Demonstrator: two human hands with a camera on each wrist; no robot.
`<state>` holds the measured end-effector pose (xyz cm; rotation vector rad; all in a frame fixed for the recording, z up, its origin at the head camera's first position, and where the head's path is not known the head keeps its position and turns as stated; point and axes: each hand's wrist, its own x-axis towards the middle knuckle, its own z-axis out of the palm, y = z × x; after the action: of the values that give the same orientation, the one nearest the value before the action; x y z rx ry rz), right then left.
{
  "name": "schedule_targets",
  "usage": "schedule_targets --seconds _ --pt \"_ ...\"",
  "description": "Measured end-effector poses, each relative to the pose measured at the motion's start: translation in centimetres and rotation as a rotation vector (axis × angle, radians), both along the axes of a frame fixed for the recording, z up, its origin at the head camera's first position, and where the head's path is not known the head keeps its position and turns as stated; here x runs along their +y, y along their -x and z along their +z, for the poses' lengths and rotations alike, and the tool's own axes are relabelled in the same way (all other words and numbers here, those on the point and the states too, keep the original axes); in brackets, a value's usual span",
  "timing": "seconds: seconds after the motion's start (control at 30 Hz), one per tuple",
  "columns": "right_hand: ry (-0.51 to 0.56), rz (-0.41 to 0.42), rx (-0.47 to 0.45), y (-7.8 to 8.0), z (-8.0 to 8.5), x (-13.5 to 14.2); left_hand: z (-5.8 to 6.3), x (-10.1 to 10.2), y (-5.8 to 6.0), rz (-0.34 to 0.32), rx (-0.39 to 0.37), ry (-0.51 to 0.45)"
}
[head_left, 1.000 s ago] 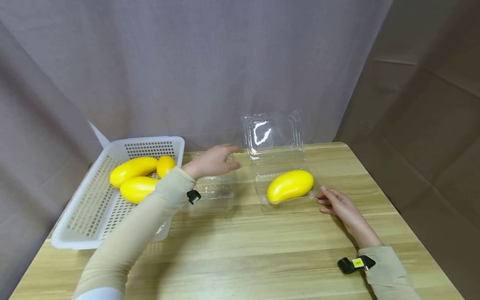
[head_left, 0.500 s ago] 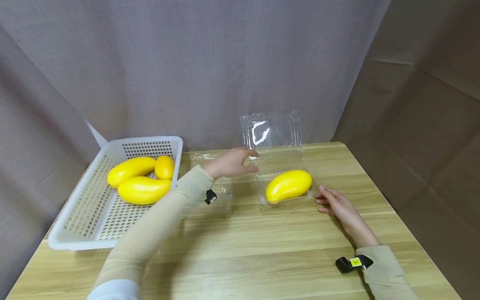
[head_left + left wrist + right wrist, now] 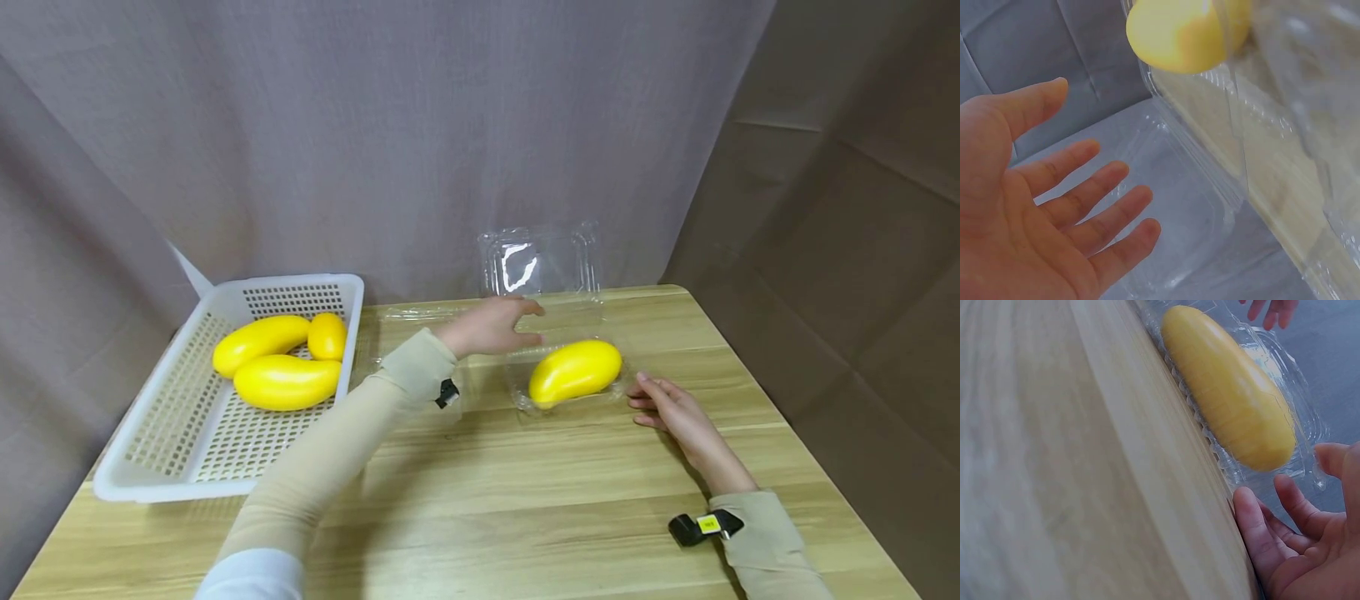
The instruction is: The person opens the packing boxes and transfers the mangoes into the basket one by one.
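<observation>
In the head view a yellow mango (image 3: 576, 372) lies in the base of a clear plastic clamshell box (image 3: 555, 265), whose lid stands raised at the back. My left hand (image 3: 489, 327) hovers just left of the mango, before the lid, holding nothing. The left wrist view shows that hand's fingers (image 3: 1104, 203) spread, apart from the box and the mango (image 3: 1185, 31). My right hand (image 3: 681, 423) rests on the table by the box's right end, fingers loosely bent. In the right wrist view its fingertips (image 3: 1246, 501) are close to the box rim; contact cannot be told.
At the left stands a white perforated basket (image 3: 153, 425) holding several yellow mangoes (image 3: 285, 382). Between basket and left hand lies another clear plastic box (image 3: 408, 317), partly hidden by the left arm. A grey curtain (image 3: 420, 150) hangs behind the wooden table (image 3: 525, 508).
My left hand has moved right, from above the second clear box toward the raised lid and the mango. The right hand has stayed in place.
</observation>
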<state>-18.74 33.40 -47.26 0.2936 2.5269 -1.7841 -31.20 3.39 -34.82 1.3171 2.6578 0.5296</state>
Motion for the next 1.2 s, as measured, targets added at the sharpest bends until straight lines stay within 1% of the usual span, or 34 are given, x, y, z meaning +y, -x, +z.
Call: schedule_targets --seconds 0.17,0.3,0.4,0.57,0.77,0.9,1.1,1.2 --pt "0.003 0.001 0.005 0.0 0.0 0.0 -0.4 0.9 -0.3 0.008 -0.014 -0.007" --pt "0.003 -0.004 0.003 -0.1 0.0 0.0 -1.0 1.5 -0.6 0.019 -0.06 -0.01" --pt "0.005 -0.01 0.0 -0.1 -0.1 -0.1 -1.4 1.9 -0.6 0.012 -0.073 -0.011" --pt "0.004 -0.016 -0.001 -0.1 -0.1 -0.1 -2.2 2.7 -0.4 0.006 -0.054 -0.004" --pt "-0.001 -0.011 0.004 -0.1 0.0 -0.1 -3.1 3.3 -0.5 0.035 -0.064 -0.001" --pt "0.003 -0.011 0.006 -0.1 0.0 -0.1 -3.7 3.5 -0.6 0.055 -0.051 0.01" --pt "0.005 -0.014 0.005 0.0 0.0 -0.1 -4.6 3.9 -1.0 0.091 -0.086 0.02" --pt "0.005 -0.018 0.004 0.0 0.0 -0.1 -5.0 4.3 -1.1 0.095 -0.105 0.023"
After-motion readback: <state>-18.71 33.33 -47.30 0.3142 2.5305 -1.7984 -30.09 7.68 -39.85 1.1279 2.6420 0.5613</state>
